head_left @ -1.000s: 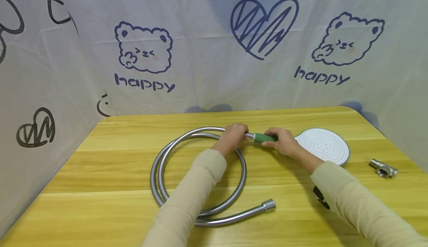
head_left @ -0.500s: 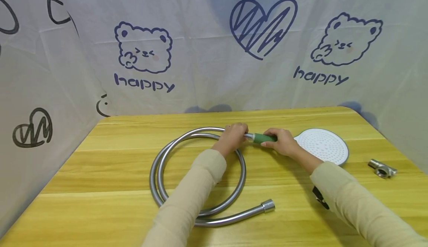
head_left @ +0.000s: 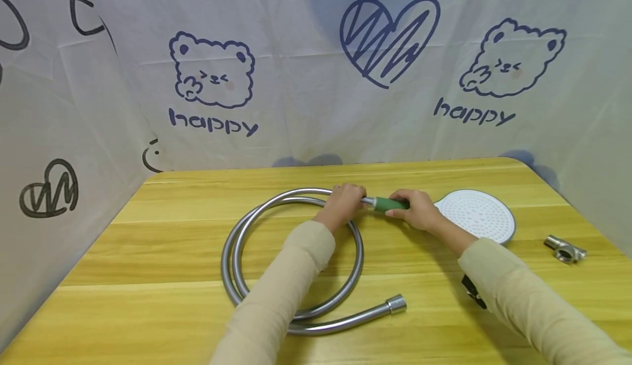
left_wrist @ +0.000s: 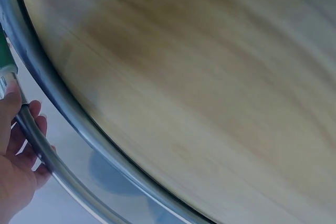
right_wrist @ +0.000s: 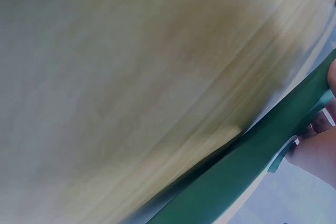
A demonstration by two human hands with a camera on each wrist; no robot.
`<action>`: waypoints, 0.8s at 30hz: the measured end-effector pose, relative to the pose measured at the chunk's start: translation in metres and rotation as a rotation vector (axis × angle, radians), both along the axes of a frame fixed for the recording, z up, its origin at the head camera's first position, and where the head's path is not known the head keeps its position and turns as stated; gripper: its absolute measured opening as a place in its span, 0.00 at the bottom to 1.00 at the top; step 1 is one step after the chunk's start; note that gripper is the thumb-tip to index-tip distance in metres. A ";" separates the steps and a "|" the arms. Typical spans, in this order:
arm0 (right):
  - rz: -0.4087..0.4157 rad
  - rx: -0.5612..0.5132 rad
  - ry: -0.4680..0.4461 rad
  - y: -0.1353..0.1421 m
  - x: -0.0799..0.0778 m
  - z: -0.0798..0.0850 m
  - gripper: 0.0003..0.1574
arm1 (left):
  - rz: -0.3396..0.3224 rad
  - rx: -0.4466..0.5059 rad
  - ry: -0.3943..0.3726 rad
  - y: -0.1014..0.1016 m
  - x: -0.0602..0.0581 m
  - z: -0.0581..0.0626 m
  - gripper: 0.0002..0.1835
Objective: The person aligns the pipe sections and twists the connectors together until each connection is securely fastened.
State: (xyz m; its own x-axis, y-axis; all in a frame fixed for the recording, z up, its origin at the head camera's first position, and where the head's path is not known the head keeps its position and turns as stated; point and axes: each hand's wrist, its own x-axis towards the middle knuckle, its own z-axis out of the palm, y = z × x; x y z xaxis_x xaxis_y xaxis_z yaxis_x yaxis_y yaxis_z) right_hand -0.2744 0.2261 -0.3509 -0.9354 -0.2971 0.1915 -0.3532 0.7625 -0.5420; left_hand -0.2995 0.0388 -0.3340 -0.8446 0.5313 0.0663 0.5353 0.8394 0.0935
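Note:
A silver shower hose (head_left: 359,255) lies coiled on the wooden table. My left hand (head_left: 345,203) pinches its metal end fitting, which meets the end of the green handle (head_left: 390,205) of a shower head. In the left wrist view the fingers (left_wrist: 37,121) curl about the hose below the fitting, thumb on the metal. My right hand (head_left: 417,208) grips the green handle, with the white round spray face (head_left: 476,215) turned up to its right. The right wrist view shows the green handle (right_wrist: 252,156) running close along that hand. The hose's other end (head_left: 396,303) lies loose near the front.
A small metal bracket-like fitting (head_left: 565,248) lies at the right side of the table (head_left: 148,244). A dark object (head_left: 473,292) shows beside the right sleeve. White cloth walls with drawings stand behind and at both sides.
Both hands stay at the joint between hose and handle, with barely any shift of the left hand. The hose, shower head and fitting lie as before.

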 end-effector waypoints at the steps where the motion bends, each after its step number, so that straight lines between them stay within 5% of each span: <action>1: 0.001 0.000 0.001 0.000 0.000 0.000 0.19 | 0.003 0.000 0.002 0.000 0.000 0.000 0.11; 12: 0.007 -0.006 0.010 0.000 -0.001 -0.002 0.19 | 0.015 -0.002 0.029 0.001 -0.002 -0.003 0.10; 24: -0.011 0.009 -0.014 0.001 -0.001 -0.001 0.20 | -0.046 0.032 -0.061 -0.002 -0.006 0.004 0.15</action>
